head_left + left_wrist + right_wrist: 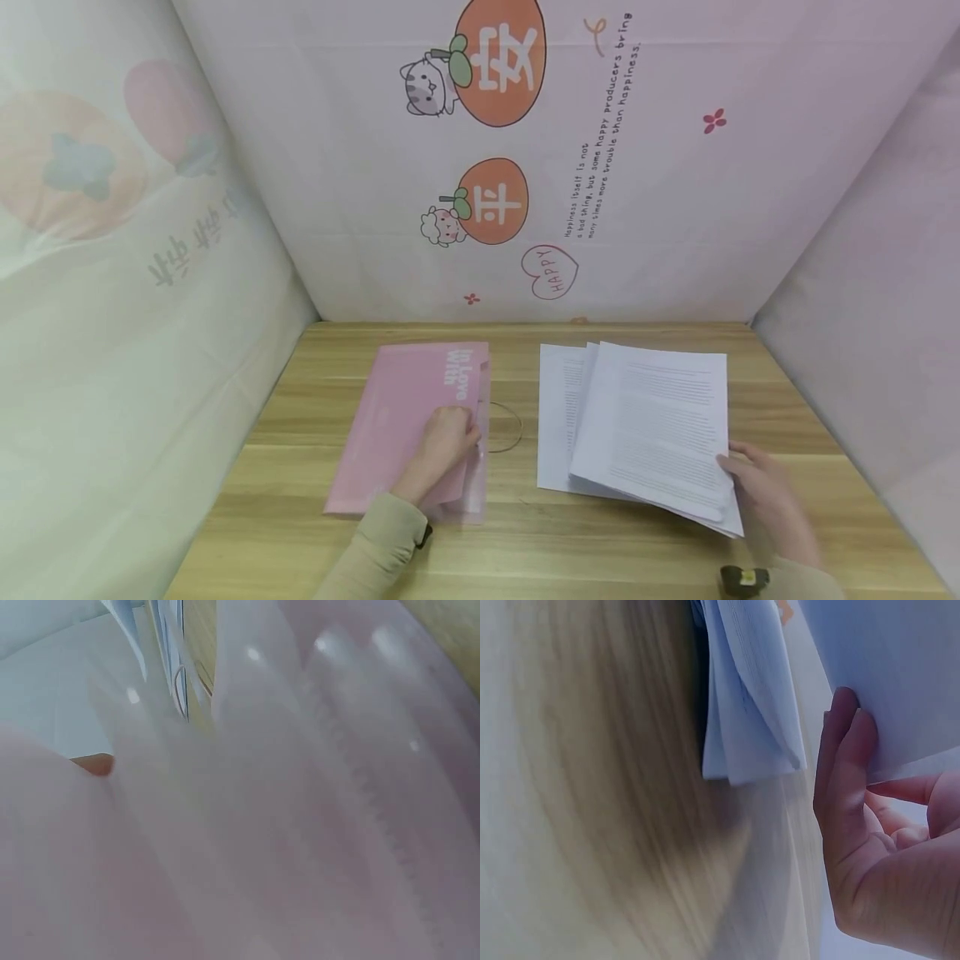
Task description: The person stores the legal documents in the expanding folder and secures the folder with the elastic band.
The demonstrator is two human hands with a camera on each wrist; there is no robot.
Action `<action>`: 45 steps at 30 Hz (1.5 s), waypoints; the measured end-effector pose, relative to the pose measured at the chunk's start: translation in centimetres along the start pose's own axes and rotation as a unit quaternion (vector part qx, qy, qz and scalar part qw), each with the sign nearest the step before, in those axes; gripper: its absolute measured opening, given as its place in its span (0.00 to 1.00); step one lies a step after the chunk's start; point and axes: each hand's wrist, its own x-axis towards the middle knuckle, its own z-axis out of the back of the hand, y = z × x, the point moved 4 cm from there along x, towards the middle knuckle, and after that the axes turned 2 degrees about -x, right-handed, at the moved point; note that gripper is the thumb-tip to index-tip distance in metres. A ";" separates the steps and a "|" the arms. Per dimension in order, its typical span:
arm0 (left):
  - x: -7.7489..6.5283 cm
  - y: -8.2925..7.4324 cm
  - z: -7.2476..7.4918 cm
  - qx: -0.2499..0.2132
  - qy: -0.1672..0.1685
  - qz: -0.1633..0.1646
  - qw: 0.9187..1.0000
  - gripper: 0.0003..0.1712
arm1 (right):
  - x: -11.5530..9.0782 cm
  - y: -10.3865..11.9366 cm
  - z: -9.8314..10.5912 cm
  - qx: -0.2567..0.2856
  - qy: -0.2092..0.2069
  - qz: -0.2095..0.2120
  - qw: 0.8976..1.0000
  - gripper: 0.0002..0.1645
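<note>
A pink document folder (390, 417) with white lettering lies on the left of the table. My left hand (447, 435) grips its right-hand side, fingers curled at the edge of the cover. The folder's translucent pink sheets (247, 862) fill most of the left wrist view, with only a fingertip (94, 764) showing. On the right, my right hand (761, 487) pinches the right edge of some printed sheets (663, 417), thumb on top and fingers beneath. These sheets are raised at that edge, over another printed sheet (557, 417). In the right wrist view, loose sheet corners (742, 697) hang beside the hand.
A thin elastic loop (521, 427) sticks out from the folder's right side, between it and the papers. The wooden table (517, 542) meets a printed white cloth wall (660, 250) at the back, with cloth walls at both sides.
</note>
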 end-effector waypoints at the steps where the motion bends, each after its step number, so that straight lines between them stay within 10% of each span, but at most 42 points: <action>1: 0.0 0.0 0.1 0.002 -0.001 0.001 1.000 0.19 | 0.1 0.1 -0.2 -0.002 -0.001 0.002 1.000 0.39; 45: -0.8 0.0 3.8 -0.073 -0.111 -0.010 0.991 0.18 | 1.8 3.6 -5.7 0.072 0.041 -0.023 0.996 0.41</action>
